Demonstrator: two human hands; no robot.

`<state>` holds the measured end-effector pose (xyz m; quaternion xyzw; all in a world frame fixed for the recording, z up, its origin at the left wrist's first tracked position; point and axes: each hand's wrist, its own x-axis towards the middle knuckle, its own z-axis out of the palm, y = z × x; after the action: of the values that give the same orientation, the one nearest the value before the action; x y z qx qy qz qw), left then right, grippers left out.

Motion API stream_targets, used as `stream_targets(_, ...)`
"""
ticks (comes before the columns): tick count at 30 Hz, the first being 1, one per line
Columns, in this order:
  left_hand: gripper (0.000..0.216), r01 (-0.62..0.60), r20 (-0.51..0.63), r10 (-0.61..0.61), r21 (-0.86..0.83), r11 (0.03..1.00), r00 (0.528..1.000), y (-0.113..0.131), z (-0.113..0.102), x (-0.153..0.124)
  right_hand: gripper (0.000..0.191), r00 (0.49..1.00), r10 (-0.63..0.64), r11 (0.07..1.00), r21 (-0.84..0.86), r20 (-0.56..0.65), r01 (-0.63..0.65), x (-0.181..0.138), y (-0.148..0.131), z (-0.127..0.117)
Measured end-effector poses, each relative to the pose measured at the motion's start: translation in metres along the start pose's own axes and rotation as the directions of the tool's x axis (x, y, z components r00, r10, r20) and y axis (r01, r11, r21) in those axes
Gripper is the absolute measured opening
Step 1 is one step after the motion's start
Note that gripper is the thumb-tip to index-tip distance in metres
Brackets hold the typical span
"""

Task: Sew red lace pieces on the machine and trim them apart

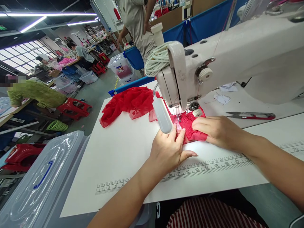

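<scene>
Red lace fabric [189, 126] lies flat beneath the presser foot of a white sewing machine [228, 53]. My left hand [167, 146] rests on its near left edge, fingers spread and pressing down, thumb stretched out over the white table. To the right of the needle, my right hand [219, 130] pinches the fabric's right side with bent fingers. Beyond my left hand, a bunch of sheer red cloth [133, 100] trails away to the far left. A small grey-white lamp [163, 116] on a bendy neck hides part of the fabric.
Thread snips [255, 116] and white paper scraps [223, 98] lie to the right. A ruler strip [201, 168] runs along the white table [111, 158]. A lidded plastic bin [51, 171] stands at left. Behind the table stands a person [136, 25]; others sit farther off.
</scene>
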<state>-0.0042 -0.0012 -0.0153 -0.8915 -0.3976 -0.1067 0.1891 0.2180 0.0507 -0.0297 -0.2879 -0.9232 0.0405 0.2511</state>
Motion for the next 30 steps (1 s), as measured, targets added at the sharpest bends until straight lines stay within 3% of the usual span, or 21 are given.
stream_targets(12,0.071,0.063,0.012,-0.063,0.014,0.998,0.998,0.002,0.002,0.002,0.026,0.999,0.021,0.999,-0.027,-0.024,-0.021,0.001,0.000,0.003)
stream_targets(19,0.022,0.251,-0.024,-0.259,-0.170,0.953,0.966,0.006,0.010,0.008,0.021,0.994,0.044,0.985,-0.164,-0.098,-0.060,0.008,-0.011,0.005)
stream_targets(26,0.016,0.268,-0.032,-0.283,-0.240,0.933,0.958,0.012,0.004,0.009,0.025,0.992,-0.024,0.993,-0.119,-0.128,0.009,0.012,-0.015,0.005)
stream_targets(30,0.018,0.242,-0.109,-0.285,-0.298,0.923,0.952,0.011,0.007,0.008,0.029,0.988,-0.015,0.994,-0.106,-0.157,-0.002,0.013,-0.018,0.003)
